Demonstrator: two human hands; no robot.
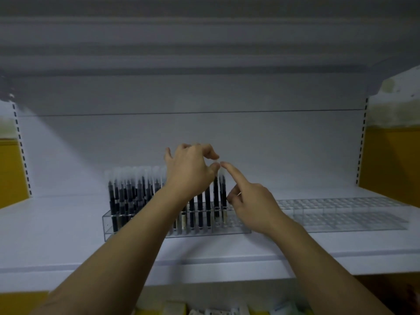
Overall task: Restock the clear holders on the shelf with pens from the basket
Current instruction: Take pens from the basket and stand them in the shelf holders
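Observation:
A clear holder (109,226) stands on the white shelf (68,246), and several dark pens (127,196) with pale caps stand upright in its left and middle slots. My left hand (191,171) reaches over them and pinches the pale cap of one upright pen (216,196) between thumb and forefinger, near the right end of the filled rows. My right hand (247,201) is just to the right, its forefinger stretched up and nearly touching that same cap, its other fingers curled. The basket is not in view.
A second clear holder (341,214) with bare slots lies to the right on the same shelf. Slotted uprights (21,146) and yellow side panels (391,160) frame the bay. Pale packages (204,311) show on the level below.

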